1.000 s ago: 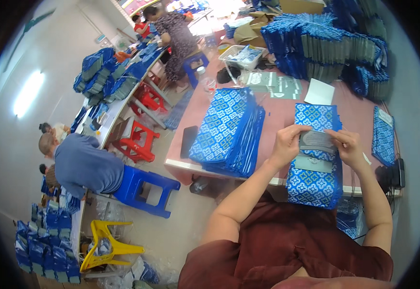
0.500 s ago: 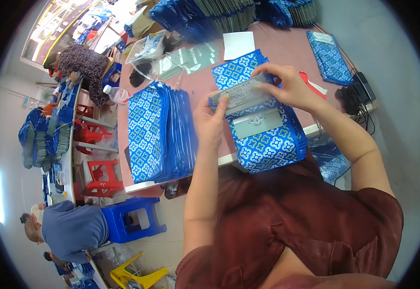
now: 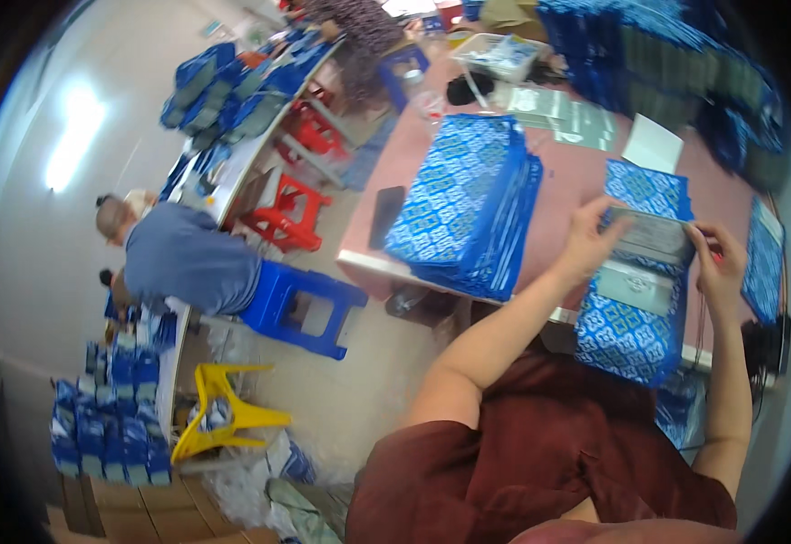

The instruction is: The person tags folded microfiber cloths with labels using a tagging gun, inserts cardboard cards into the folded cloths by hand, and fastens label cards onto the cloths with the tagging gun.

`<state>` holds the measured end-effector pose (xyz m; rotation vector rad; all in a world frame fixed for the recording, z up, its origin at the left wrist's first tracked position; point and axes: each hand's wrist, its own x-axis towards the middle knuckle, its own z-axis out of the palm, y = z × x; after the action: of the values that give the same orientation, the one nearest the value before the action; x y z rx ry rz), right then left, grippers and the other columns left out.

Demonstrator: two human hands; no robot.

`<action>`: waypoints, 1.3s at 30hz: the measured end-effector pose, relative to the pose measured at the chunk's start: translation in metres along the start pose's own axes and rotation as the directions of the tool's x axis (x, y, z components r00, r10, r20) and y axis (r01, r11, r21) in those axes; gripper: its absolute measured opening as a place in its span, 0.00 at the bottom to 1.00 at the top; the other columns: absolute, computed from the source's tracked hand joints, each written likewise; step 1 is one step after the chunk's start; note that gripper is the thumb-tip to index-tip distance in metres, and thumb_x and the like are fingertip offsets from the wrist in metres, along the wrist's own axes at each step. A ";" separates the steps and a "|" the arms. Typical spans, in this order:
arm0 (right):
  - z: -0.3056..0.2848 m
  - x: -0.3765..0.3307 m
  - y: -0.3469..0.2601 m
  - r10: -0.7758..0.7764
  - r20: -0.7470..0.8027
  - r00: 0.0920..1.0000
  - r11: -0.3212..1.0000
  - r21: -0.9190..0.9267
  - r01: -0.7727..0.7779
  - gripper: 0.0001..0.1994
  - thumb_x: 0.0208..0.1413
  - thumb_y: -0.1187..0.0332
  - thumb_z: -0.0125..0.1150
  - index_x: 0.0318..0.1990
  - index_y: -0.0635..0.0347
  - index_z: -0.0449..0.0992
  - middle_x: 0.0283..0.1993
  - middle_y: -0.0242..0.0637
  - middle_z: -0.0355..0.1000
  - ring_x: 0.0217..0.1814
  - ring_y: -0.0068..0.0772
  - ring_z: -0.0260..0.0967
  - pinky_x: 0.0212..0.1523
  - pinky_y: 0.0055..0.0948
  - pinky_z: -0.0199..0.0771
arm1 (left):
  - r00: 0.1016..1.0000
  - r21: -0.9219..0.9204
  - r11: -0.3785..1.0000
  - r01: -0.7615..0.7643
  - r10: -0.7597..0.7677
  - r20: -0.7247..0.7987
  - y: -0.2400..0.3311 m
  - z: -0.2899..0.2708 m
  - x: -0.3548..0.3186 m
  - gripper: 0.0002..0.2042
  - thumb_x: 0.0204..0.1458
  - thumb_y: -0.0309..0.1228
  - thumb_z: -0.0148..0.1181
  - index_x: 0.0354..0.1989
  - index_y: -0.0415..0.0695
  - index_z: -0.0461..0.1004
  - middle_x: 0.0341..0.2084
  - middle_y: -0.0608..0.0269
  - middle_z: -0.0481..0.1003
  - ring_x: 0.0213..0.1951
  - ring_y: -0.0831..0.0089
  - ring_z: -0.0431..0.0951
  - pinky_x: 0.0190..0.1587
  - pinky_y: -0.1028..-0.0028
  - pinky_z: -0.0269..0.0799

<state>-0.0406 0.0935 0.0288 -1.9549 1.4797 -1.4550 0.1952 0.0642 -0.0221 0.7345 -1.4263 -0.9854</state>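
My left hand (image 3: 592, 241) and my right hand (image 3: 720, 261) pinch opposite ends of a translucent grey printed sheet (image 3: 654, 238). It is held over a pile of blue-and-white patterned fabric pieces (image 3: 626, 331) at the table's near edge. Just below the held sheet, a second greyish panel (image 3: 635, 286) with a small round emblem lies across the top piece. Whether the held sheet touches the fabric, I cannot tell. To the left of my left hand stands a thicker stack of the same patterned pieces (image 3: 454, 186).
On the pink table (image 3: 558, 195) lie clear sheets (image 3: 586, 125), white paper (image 3: 653, 143) and a white basket (image 3: 501, 60). Blue bundles (image 3: 649, 63) rise at the back right. A blue stool (image 3: 309, 308) and a yellow one (image 3: 223, 408) stand left, near a seated person (image 3: 182, 258).
The view has swung left, so the table appears farther right. My right hand has shifted from the sheet's top to its right end; my left hand keeps the left end.
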 end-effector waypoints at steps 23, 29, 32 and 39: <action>-0.005 0.010 -0.007 0.082 0.075 0.994 0.913 0.394 -0.105 0.11 0.60 0.69 0.63 0.48 0.63 0.75 0.41 0.28 0.74 0.43 0.14 0.67 0.42 0.17 0.68 | 0.999 0.037 0.999 0.002 -0.001 -0.038 0.016 0.016 0.002 0.07 0.55 0.24 0.64 0.39 0.37 0.74 0.30 0.68 0.75 0.33 0.84 0.71 0.35 0.79 0.68; -0.003 -0.005 0.024 0.175 0.118 0.978 0.949 0.246 -0.199 0.09 0.59 0.69 0.64 0.43 0.64 0.79 0.33 0.26 0.75 0.36 0.16 0.70 0.37 0.19 0.69 | 0.996 0.114 0.992 0.043 -0.052 0.076 0.001 0.021 0.006 0.11 0.56 0.29 0.65 0.44 0.39 0.75 0.32 0.67 0.76 0.37 0.81 0.73 0.40 0.78 0.70; 0.005 0.000 0.007 0.121 0.067 0.990 0.959 0.248 -0.134 0.09 0.58 0.68 0.65 0.42 0.64 0.80 0.33 0.27 0.75 0.35 0.16 0.70 0.38 0.19 0.70 | 0.999 0.180 0.983 0.034 -0.038 0.020 0.006 0.013 0.007 0.11 0.57 0.34 0.63 0.41 0.39 0.76 0.31 0.60 0.78 0.35 0.71 0.77 0.43 0.71 0.72; 0.016 0.005 -0.009 0.207 0.102 0.973 0.821 0.523 -0.229 0.14 0.58 0.70 0.66 0.51 0.63 0.76 0.42 0.30 0.76 0.42 0.17 0.71 0.44 0.19 0.72 | 0.971 -0.262 0.935 0.240 -0.237 0.044 0.026 0.010 0.014 0.07 0.58 0.28 0.63 0.41 0.40 0.75 0.34 0.70 0.76 0.36 0.83 0.73 0.40 0.81 0.68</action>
<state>-0.0226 0.0875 0.0309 -1.4177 1.0774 -1.5051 0.1871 0.0644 0.0081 0.7119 -1.2009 -1.3432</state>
